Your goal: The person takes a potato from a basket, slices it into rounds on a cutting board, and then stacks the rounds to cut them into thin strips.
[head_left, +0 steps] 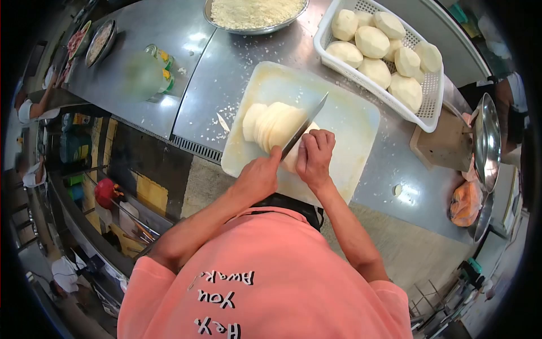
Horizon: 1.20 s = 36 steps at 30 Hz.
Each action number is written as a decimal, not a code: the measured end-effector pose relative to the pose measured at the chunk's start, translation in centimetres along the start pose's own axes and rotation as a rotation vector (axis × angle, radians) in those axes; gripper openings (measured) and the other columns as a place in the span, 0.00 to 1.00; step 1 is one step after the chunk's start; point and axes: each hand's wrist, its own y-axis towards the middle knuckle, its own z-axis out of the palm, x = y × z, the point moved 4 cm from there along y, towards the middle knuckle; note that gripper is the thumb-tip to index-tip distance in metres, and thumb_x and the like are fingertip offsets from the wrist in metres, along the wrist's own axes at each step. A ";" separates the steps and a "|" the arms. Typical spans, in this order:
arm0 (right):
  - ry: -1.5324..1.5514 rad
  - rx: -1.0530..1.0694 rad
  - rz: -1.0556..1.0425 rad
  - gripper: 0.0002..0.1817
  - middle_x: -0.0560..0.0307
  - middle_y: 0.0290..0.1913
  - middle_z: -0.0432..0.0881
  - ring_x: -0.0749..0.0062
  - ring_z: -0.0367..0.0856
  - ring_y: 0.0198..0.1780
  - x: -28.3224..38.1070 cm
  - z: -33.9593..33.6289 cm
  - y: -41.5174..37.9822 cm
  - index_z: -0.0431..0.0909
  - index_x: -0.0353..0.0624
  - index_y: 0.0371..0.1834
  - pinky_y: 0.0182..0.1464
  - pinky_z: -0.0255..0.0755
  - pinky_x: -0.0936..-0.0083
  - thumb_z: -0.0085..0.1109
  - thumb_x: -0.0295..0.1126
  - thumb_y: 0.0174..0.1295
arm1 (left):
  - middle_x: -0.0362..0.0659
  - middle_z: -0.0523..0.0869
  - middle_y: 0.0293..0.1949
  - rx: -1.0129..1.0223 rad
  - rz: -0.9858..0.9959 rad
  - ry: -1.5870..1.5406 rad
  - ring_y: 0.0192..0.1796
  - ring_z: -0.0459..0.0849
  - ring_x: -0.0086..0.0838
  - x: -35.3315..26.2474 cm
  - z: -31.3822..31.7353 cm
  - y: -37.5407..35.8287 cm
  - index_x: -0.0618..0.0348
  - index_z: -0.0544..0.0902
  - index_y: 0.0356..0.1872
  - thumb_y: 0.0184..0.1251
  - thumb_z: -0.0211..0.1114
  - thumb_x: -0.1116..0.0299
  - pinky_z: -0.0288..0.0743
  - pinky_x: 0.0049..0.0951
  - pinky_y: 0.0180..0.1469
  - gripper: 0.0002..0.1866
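My left hand (259,178) is closed around the handle of a knife (306,124), its blade pointing up and to the right. The blade is at a pale peeled root vegetable (276,125), which looks like jicama. To the left of the blade, the vegetable lies in leaning, overlapping slices. My right hand (316,155), fingers curled, presses on the uncut piece just right of the blade. Under them is a white, yellow-stained cutting board (344,135). My right fingertips are partly hidden.
A white perforated basket (367,79) of several peeled roots (372,42) stands at the back right. Behind the board is a metal bowl (271,27) of pale shreds (254,11). Cans (164,68) stand left; metal lids (486,141) and an orange bag (466,203) are right. Other people are at the left.
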 end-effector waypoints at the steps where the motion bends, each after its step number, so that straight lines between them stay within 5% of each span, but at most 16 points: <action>1: -0.008 -0.003 0.001 0.14 0.53 0.43 0.76 0.52 0.70 0.47 -0.1 0.1 0.1 0.77 0.39 0.40 0.48 0.61 0.58 0.59 0.20 0.47 | 0.63 0.78 0.19 -0.005 0.004 0.004 0.28 0.80 0.65 -0.8 -1.2 -0.4 0.67 0.63 0.47 0.59 0.53 0.82 0.71 0.62 0.33 0.15; 4: -0.007 -0.003 0.011 0.14 0.52 0.42 0.75 0.52 0.69 0.47 0.0 0.2 0.2 0.77 0.39 0.40 0.49 0.61 0.58 0.58 0.20 0.47 | 0.65 0.78 0.20 0.122 -0.150 -0.045 0.29 0.79 0.67 -3.0 -4.1 -3.3 0.66 0.62 0.47 0.67 0.53 0.79 0.69 0.61 0.33 0.12; 6: -0.002 0.000 0.016 0.13 0.52 0.42 0.75 0.52 0.69 0.47 0.1 0.0 0.2 0.77 0.39 0.39 0.49 0.61 0.58 0.58 0.20 0.47 | 0.63 0.78 0.18 0.155 -0.150 0.009 0.27 0.80 0.65 -3.9 -5.1 -4.6 0.69 0.63 0.46 0.59 0.53 0.82 0.71 0.61 0.32 0.15; 18: 0.023 0.000 0.015 0.15 0.50 0.42 0.75 0.50 0.69 0.46 -0.4 -1.0 -0.5 0.76 0.39 0.43 0.51 0.61 0.57 0.62 0.24 0.52 | 0.65 0.81 0.23 0.064 -0.064 0.049 0.32 0.82 0.66 1.0 2.2 -0.1 0.68 0.64 0.46 0.56 0.54 0.83 0.74 0.61 0.35 0.17; 21: -0.024 0.017 0.245 0.23 0.48 0.44 0.77 0.50 0.72 0.52 -1.0 -2.2 0.3 0.74 0.39 0.53 0.57 0.65 0.57 0.68 0.34 0.56 | 0.64 0.81 0.23 0.073 -0.072 0.012 0.32 0.82 0.65 1.6 2.0 -0.2 0.67 0.64 0.47 0.56 0.55 0.83 0.75 0.60 0.35 0.17; 23: 0.479 0.306 0.915 0.37 0.44 0.51 0.77 0.52 0.72 0.62 -2.9 -1.5 -1.1 0.70 0.38 0.63 0.64 0.67 0.61 0.73 0.46 0.55 | 0.64 0.81 0.23 0.060 -0.074 0.017 0.32 0.82 0.65 1.6 1.9 -0.2 0.67 0.63 0.48 0.56 0.55 0.83 0.75 0.59 0.34 0.18; 24: 0.518 0.371 0.954 0.47 0.43 0.59 0.75 0.55 0.71 0.67 -3.4 -1.7 -1.1 0.66 0.38 0.69 0.65 0.69 0.65 0.79 0.47 0.49 | 0.64 0.81 0.23 0.059 -0.069 0.026 0.32 0.83 0.64 1.5 2.0 -0.2 0.67 0.63 0.48 0.56 0.55 0.83 0.76 0.59 0.34 0.18; 28: 0.282 0.431 0.673 0.54 0.45 0.60 0.78 0.53 0.78 0.61 -2.6 -1.9 -2.1 0.65 0.37 0.69 0.61 0.74 0.64 0.87 0.38 0.36 | 0.64 0.81 0.23 0.107 -0.122 0.046 0.32 0.83 0.64 1.8 2.1 0.2 0.67 0.63 0.49 0.56 0.55 0.83 0.75 0.59 0.34 0.19; 34: 0.642 0.371 0.894 0.49 0.47 0.57 0.78 0.51 0.78 0.58 -2.8 -3.7 -2.9 0.69 0.40 0.66 0.61 0.75 0.62 0.85 0.36 0.37 | 0.64 0.81 0.23 0.045 -0.038 0.004 0.32 0.82 0.65 2.3 2.3 0.1 0.68 0.63 0.49 0.55 0.56 0.83 0.75 0.60 0.35 0.20; 36: 0.472 0.402 0.770 0.47 0.47 0.59 0.77 0.49 0.76 0.60 -0.7 -5.5 -0.4 0.71 0.43 0.65 0.63 0.73 0.60 0.85 0.33 0.36 | 0.64 0.81 0.23 0.066 -0.081 -0.012 0.32 0.82 0.64 2.3 2.3 0.1 0.69 0.63 0.50 0.54 0.56 0.83 0.75 0.60 0.34 0.21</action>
